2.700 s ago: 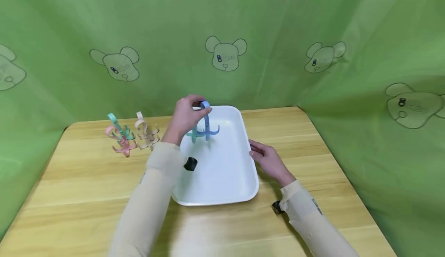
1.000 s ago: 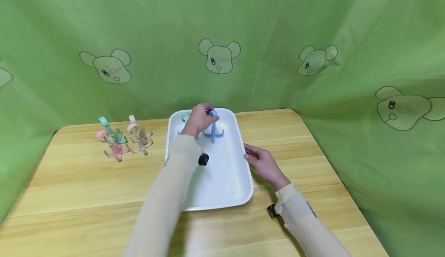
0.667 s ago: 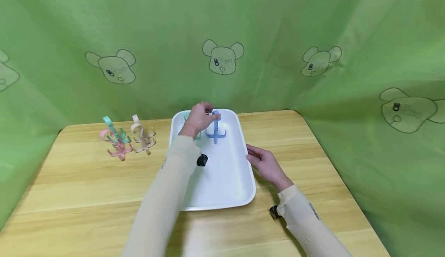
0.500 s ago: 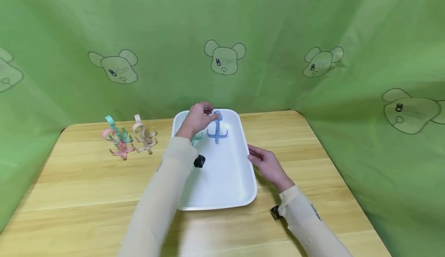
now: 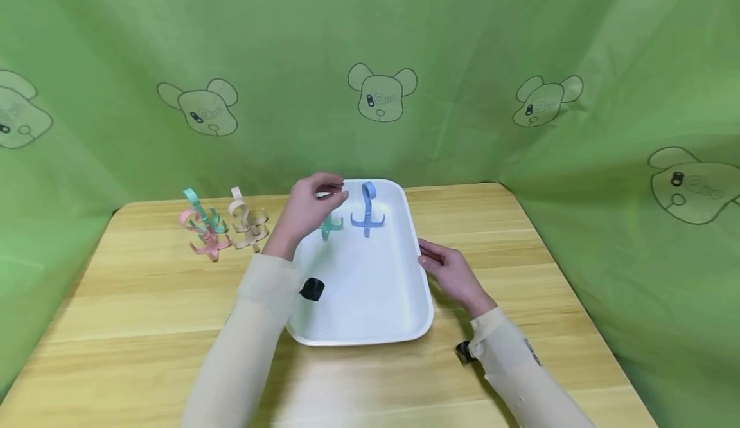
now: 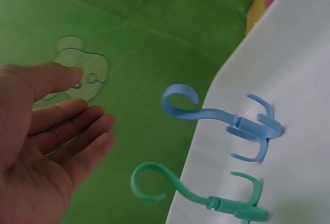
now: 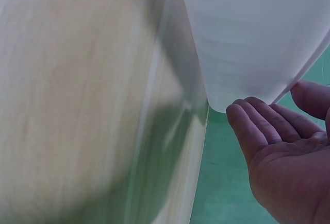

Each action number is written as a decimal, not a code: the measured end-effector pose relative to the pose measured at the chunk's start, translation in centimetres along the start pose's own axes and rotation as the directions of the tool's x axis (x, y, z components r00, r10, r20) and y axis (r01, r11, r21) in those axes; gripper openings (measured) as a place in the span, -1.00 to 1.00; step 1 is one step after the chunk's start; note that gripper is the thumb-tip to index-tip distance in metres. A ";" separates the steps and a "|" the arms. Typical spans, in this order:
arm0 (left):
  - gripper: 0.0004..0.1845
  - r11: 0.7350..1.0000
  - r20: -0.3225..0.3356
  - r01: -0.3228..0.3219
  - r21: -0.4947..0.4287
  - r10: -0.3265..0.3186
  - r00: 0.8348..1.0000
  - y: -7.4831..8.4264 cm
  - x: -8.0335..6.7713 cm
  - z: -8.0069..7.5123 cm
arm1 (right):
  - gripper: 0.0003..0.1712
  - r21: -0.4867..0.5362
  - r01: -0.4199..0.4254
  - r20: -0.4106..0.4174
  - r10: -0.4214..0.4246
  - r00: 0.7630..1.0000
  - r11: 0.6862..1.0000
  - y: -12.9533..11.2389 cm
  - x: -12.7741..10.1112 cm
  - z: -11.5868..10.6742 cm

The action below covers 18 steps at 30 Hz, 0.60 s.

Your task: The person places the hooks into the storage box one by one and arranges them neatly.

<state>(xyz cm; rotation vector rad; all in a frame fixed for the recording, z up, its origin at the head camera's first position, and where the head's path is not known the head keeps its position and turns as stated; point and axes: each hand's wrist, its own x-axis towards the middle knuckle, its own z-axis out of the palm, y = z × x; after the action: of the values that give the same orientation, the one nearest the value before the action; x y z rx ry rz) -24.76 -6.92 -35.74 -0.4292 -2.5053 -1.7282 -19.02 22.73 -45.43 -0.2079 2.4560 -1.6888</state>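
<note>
From the head view, a white tray (image 5: 370,299) lies on the wooden surface (image 5: 144,312), its long side running away from the person; at its far end a blue hook (image 5: 367,213) stands upright on its prongs, and a teal hook (image 5: 331,225) stands just to its left, partly hidden behind the left hand (image 5: 306,209); that hand hovers over the tray's far left corner, its grip loose and holding nothing, thumb and fingers apart, close to the blue hook but not touching it; the right hand (image 5: 453,274) rests on the surface against the tray's right rim, fingers relaxed (whether they truly touch the rim is hard to tell here); well to the left of the tray stands a cluster of hooks (image 5: 222,225), pink, teal and beige, bunched together; green cloth (image 5: 520,42) printed with bear faces hangs behind and to the sides.

From the left wrist view, the left hand (image 6: 49,141) is spread, palm bare, fingers (image 6: 77,126) lightly bent and gripping nothing; the blue hook (image 6: 227,123) and teal hook (image 6: 206,195) stand side by side in the tray (image 6: 304,54), apart from each other.

From the right wrist view, the right hand (image 7: 283,157) lies with fingers straight, grip empty, fingertips (image 7: 238,112) just beside the tray's (image 7: 252,33) corner; the surface (image 7: 77,105) is blurred.
</note>
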 end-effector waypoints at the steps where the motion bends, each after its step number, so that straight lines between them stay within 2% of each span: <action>1: -0.62 1.000 -0.013 -0.007 -0.022 0.007 1.000 -0.1 -0.4 -0.3 | -0.47 -0.002 -0.001 -0.002 0.001 1.000 1.000 0.0 0.0 0.0; 7: -0.63 0.991 -0.069 -0.026 -0.129 0.017 0.997 -0.7 -2.5 -2.3 | -0.47 -0.004 -0.008 -0.012 0.008 1.000 1.000 0.2 0.0 0.1; 11: -0.65 0.972 -0.109 -0.056 -0.230 0.031 0.994 -1.0 -3.6 -3.4 | -0.47 -0.008 -0.007 -0.010 0.007 1.000 1.000 0.1 0.0 0.1; 15: -0.66 0.957 -0.133 -0.087 -0.276 0.052 0.990 -1.6 -4.7 -4.5 | -0.48 -0.019 0.000 -0.016 0.000 1.000 1.000 0.1 0.1 0.0; 18: -0.68 0.955 -0.157 -0.114 -0.274 0.072 0.985 -2.1 -5.6 -5.4 | -0.48 -0.040 0.009 -0.007 -0.009 1.000 0.999 0.1 0.2 0.0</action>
<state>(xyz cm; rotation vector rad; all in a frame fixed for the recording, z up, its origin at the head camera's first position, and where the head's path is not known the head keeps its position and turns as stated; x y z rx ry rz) -20.49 -13.69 -36.84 -0.4133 -2.1111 -2.0072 -19.22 22.72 -45.49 -0.2186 2.4997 -1.6473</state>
